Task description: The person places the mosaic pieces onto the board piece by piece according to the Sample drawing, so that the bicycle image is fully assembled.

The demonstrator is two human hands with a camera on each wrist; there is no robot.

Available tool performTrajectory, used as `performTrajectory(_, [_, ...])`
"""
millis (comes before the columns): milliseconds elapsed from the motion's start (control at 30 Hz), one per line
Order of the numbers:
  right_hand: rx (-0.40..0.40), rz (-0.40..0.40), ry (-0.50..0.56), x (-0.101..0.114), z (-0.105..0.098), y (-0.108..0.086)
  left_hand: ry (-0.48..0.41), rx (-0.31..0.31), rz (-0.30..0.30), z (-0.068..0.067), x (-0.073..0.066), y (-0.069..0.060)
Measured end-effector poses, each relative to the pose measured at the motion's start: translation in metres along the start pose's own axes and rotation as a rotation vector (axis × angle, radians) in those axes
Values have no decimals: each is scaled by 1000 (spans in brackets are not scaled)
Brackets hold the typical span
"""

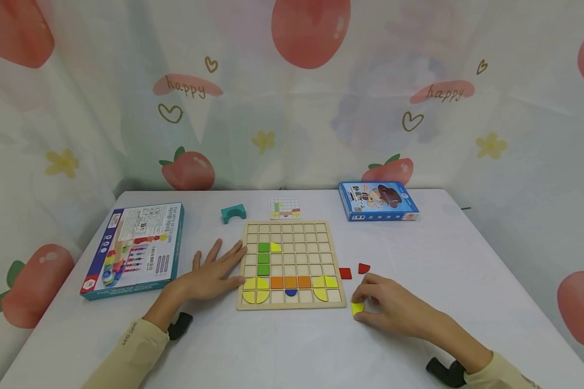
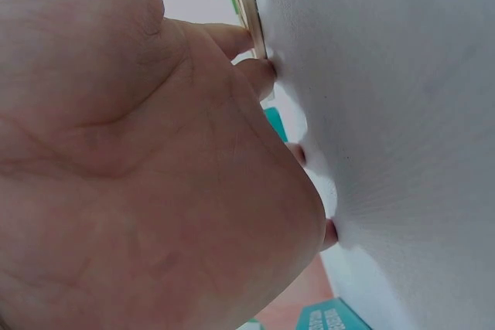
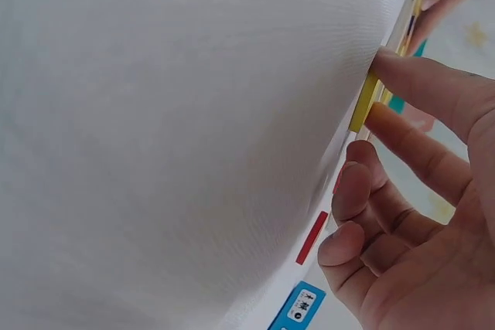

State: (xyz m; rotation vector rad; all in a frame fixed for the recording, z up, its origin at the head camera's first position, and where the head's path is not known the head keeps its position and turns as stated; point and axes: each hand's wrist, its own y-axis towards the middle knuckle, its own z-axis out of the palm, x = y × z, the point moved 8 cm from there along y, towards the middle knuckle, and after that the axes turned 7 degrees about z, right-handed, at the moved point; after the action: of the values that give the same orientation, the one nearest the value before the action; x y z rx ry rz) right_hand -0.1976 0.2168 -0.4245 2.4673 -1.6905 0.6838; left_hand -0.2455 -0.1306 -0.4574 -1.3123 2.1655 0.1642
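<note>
Between thumb and index finger, my right hand (image 1: 396, 307) pinches a yellow tile (image 1: 357, 308) at the table surface, just right of the board's lower right corner. The right wrist view shows that tile (image 3: 364, 104) edge-on; its full outline is hidden. My left hand (image 1: 208, 278) lies with spread fingers, its index fingertip and thumb touching the left edge of the wooden grid board (image 1: 299, 236). On the board are green squares (image 1: 264, 258), orange squares (image 1: 290, 282), a blue half-round piece (image 1: 291, 292) and yellow quarter-round pieces (image 1: 262, 290) at lower left and right.
Right of the board lie a red square (image 1: 345, 274) and a red rounded piece (image 1: 364, 268). Behind it are a pattern card (image 1: 285, 207), a teal arch block (image 1: 233, 213) and a blue box (image 1: 379, 201). A larger box (image 1: 135, 249) lies at left.
</note>
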Motion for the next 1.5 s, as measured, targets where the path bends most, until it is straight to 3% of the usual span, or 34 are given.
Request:
performTrajectory(700, [39, -36, 111, -8, 0, 3, -7, 3, 0, -2, -2, -2])
performTrajectory(1267, [26, -64, 43, -6, -2, 0, -21, 10, 4, 0, -2, -1])
performTrajectory(1500, [1, -117, 28, 0, -6, 3, -18, 7, 3, -1, -2, -2])
